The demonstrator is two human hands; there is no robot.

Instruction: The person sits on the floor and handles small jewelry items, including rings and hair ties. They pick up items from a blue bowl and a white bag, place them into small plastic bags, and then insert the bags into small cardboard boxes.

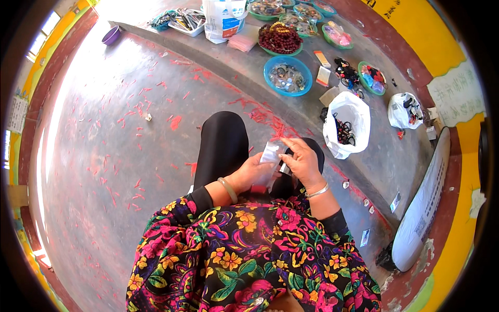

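Over my lap, my left hand point(248, 174) grips a small clear plastic bag point(271, 152) between thumb and fingers. My right hand point(303, 164) is closed at the bag's upper right edge, its thumb and fingertips pressed to the plastic. Red strips point(278, 130) show just beyond those fingertips; whether any is in the fingers I cannot tell. What the bag contains, if anything, is too unclear to make out. Under the hands, part of a pale shiny object and something red in my lap are mostly covered.
Red scraps point(138, 184) litter the grey floor. On the raised step stand a white sack point(362, 106) of dark bands, a blue basin point(272, 61) of small packets, a bowl of dark red beads point(279, 39) and a large white bag point(218, 21). A long white bundle point(423, 203) leans at right.
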